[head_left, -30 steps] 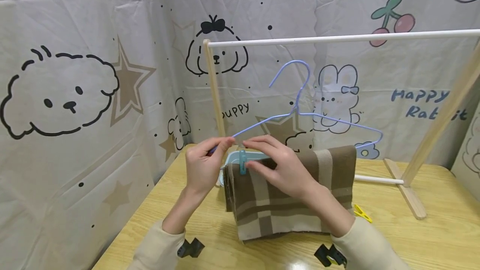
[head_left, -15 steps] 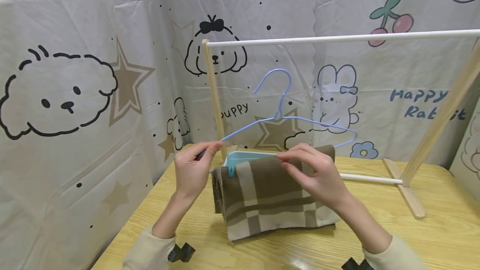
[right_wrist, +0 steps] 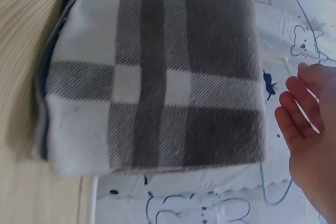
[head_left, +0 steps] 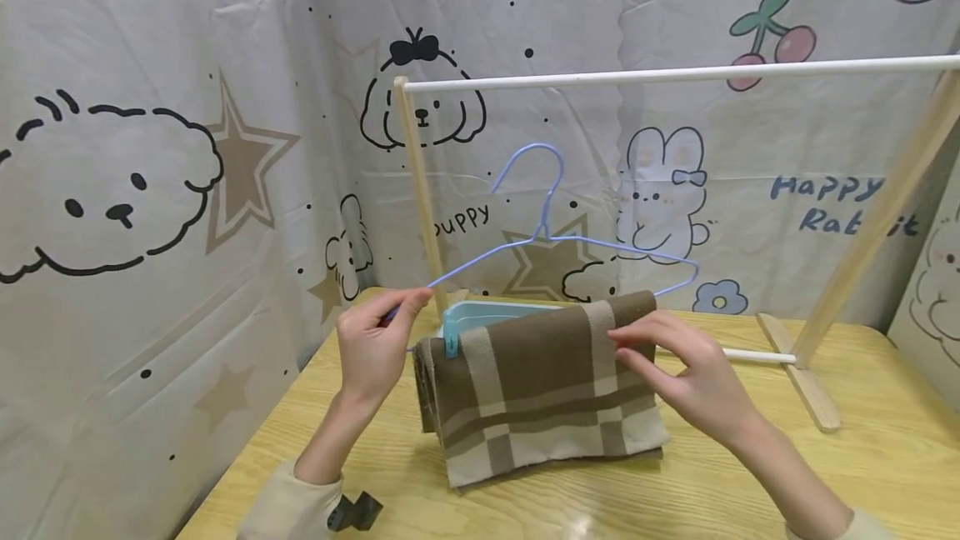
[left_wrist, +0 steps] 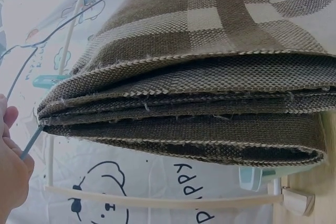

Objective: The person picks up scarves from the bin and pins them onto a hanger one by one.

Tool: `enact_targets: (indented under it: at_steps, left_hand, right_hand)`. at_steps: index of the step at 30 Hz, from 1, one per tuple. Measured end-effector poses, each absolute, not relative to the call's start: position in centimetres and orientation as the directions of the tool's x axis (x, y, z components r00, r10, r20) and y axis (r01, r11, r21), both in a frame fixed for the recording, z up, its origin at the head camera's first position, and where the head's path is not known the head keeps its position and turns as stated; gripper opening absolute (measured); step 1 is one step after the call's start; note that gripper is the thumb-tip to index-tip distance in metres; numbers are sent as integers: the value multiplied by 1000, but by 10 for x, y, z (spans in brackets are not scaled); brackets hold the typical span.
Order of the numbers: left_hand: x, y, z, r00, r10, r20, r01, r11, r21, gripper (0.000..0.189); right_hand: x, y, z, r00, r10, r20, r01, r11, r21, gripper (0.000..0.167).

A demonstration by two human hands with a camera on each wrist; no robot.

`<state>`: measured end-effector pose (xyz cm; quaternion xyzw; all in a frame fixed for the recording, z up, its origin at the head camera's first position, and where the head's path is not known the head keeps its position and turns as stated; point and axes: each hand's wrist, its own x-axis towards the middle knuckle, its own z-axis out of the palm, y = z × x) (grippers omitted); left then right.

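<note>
My left hand (head_left: 372, 348) grips the left end of a thin blue wire clothes hanger (head_left: 543, 232) and holds it up, hook on top. Folded over its lower bar hangs a brown and cream checked cloth (head_left: 540, 382); its stacked layers show edge-on in the left wrist view. A teal clothespin (head_left: 451, 333) sits on the cloth's upper left edge. By the cloth's right part is my right hand (head_left: 693, 373), fingers loosely bent. In the right wrist view this hand (right_wrist: 310, 129) stands apart from the cloth with nothing between thumb and fingers.
A light blue tray (head_left: 495, 312) stands behind the cloth on the wooden table (head_left: 337, 473). Further back rises a rack with a white top rail (head_left: 675, 73) and wooden posts (head_left: 877, 223). A printed curtain (head_left: 285, 40) encloses the back and left.
My right hand has moved right, from beside the clothespin to the cloth's right part. The hanger, cloth and left hand have shifted left and a little down.
</note>
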<state>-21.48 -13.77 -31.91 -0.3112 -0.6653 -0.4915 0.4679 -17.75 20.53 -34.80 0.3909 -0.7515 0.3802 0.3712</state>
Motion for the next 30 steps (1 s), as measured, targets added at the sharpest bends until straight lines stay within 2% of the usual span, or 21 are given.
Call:
enact_targets:
  at_steps: [6, 12, 15, 22, 30]
  left_hand:
    - [-214, -141, -320, -342, -60, 938, 879, 333, 342, 12]
    - [-215, -144, -320, -336, -71, 939, 878, 338, 339, 12]
    - [-215, -144, -320, -338, -71, 939, 877, 337, 341, 12]
    - [-214, -147, -321, -316, -79, 945, 889, 324, 324, 6]
    - [-215, -149, -321, -312, -77, 947, 889, 328, 319, 7]
  right_hand:
    - [-170, 227, -360, -541, -309, 782, -788, 511, -343, 40]
    - [-169, 247, -373, -511, -300, 806, -788, 538, -300, 46]
    - [-168, 254, -381, -522, -291, 802, -778, 548, -307, 49]
    - [-168, 273, -400, -653, -262, 710, -659, 660, -361, 43]
    - [-177, 296, -426, -737, -218, 639, -560, 726, -399, 34]
